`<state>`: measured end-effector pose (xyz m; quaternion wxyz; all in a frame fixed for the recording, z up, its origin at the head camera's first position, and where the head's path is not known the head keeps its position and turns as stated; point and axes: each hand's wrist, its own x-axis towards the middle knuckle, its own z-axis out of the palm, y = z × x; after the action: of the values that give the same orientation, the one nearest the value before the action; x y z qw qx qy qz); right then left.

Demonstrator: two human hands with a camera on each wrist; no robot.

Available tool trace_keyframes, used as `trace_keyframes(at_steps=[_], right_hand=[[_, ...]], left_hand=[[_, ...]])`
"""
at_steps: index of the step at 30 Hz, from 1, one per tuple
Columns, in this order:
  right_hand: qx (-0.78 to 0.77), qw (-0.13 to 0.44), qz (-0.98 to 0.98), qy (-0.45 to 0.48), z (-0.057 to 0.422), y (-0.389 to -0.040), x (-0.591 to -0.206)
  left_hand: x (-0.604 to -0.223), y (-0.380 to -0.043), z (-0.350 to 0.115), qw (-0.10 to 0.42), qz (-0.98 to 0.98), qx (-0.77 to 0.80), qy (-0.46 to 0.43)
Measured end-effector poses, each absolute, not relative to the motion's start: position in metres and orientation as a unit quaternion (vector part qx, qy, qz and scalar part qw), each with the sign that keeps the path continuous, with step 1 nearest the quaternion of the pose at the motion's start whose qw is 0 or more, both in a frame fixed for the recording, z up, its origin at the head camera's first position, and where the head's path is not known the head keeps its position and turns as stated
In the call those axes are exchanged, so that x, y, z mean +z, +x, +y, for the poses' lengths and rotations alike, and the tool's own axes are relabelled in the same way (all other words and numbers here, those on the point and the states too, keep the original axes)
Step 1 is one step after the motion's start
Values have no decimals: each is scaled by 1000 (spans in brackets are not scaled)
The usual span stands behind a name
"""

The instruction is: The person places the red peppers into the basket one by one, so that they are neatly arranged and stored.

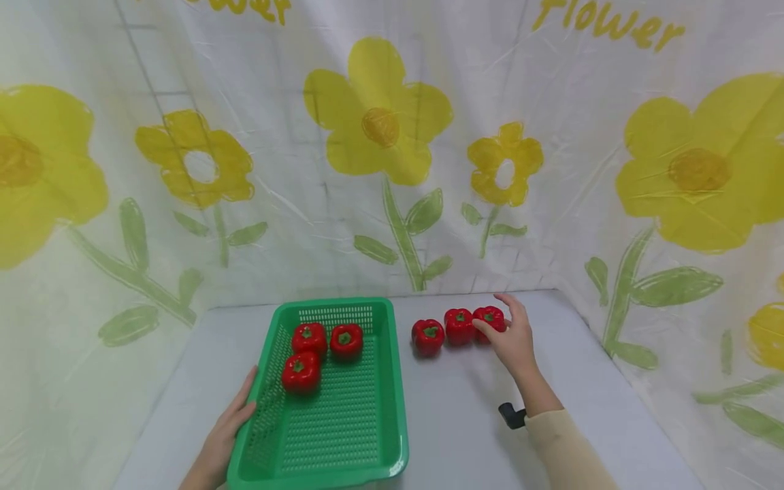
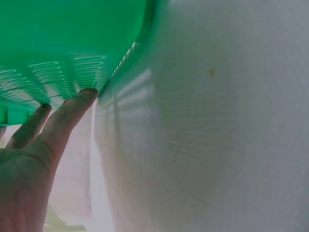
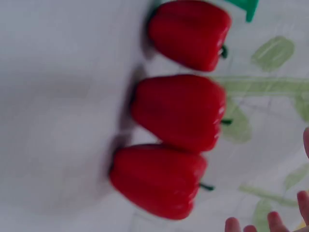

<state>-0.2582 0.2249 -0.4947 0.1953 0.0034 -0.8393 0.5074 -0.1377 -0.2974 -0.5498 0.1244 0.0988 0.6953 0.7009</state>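
My left hand point(image 1: 223, 435) rests against the left side of a green plastic basket point(image 1: 399, 408), fingers straight along its outer wall; in the left wrist view the fingertips touch the slotted side. Three red bell peppers lie inside, one of them a near-left pepper point(image 1: 301, 373). My right hand point(image 1: 513, 338) is over the rightmost of three more peppers on the table, its thumb and fingers spread apart around that bell pepper point(image 1: 488, 318). In the right wrist view the fingertips point(image 3: 275, 221) stand apart from the rightmost pepper point(image 3: 159, 181). The middle pepper point(image 1: 459, 327) sits beside it.
Another red bell pepper point(image 1: 427, 337) stands between the basket and the other two on the white table point(image 1: 453, 435). Behind the table hangs a pale curtain point(image 1: 282, 224) with painted yellow flowers. A black strap piece point(image 1: 512, 415) shows at my right wrist.
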Motion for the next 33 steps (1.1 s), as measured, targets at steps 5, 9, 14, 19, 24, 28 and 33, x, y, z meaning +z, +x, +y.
trace_keyframes(at_steps=[5,9,14,19,24,28,33], right_hand=[[491,137,-860,-10,251,-271,-510],[499,60,-864,-27,266,-280,-522],[518,-2,-854,-60,272,-287,-532],[547,-27,-835,-52,278,-293,-543],[560,-37,-826,-62,283,-295,-554],[557,-37,-826,-79,283,-293,-556],[561,-27,-822,-91,283,-290,-555]], left_hand=[[-548,-139,-296,119,702,695,102],[-547,-140,-296,118,698,698,107],[-546,-139,-296,120,696,700,105],[-547,-139,-296,119,698,699,102],[-547,-140,-295,119,699,699,99],[-548,-139,-295,116,697,701,98],[-549,-137,-296,118,698,700,96]])
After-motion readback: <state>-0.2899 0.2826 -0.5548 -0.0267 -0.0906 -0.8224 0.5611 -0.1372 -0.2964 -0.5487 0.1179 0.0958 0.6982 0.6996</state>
